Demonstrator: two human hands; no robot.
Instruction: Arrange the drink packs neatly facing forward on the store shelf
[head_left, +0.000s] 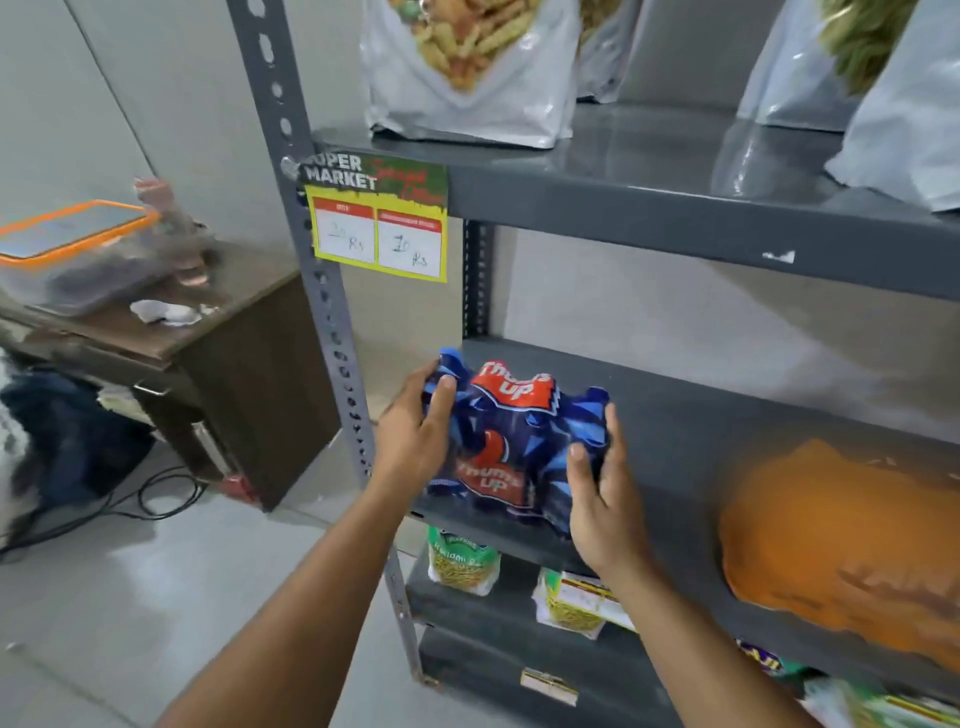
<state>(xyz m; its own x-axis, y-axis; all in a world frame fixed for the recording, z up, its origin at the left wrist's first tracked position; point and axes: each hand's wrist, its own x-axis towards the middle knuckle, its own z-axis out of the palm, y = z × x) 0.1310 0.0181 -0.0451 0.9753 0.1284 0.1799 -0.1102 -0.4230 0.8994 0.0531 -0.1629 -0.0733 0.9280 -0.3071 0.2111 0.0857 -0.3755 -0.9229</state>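
Note:
A blue shrink-wrapped Thums Up drink pack (511, 447) with red logos rests at the front left corner of the grey middle shelf (685, 431). My left hand (413, 434) grips the pack's left side, thumb on its front face. My right hand (602, 493) holds its right side, fingers wrapped round the edge. An orange drink pack (841, 540) lies on the same shelf to the right, blurred, apart from the blue one.
The upper shelf (649, 176) carries clear snack bags (467, 67), with a yellow price tag (379, 228) on its edge. Snack packets (462, 561) sit on the lower shelf. A grey slotted upright (322, 280) stands left; a brown table (171, 332) with an orange-lidded box lies beyond.

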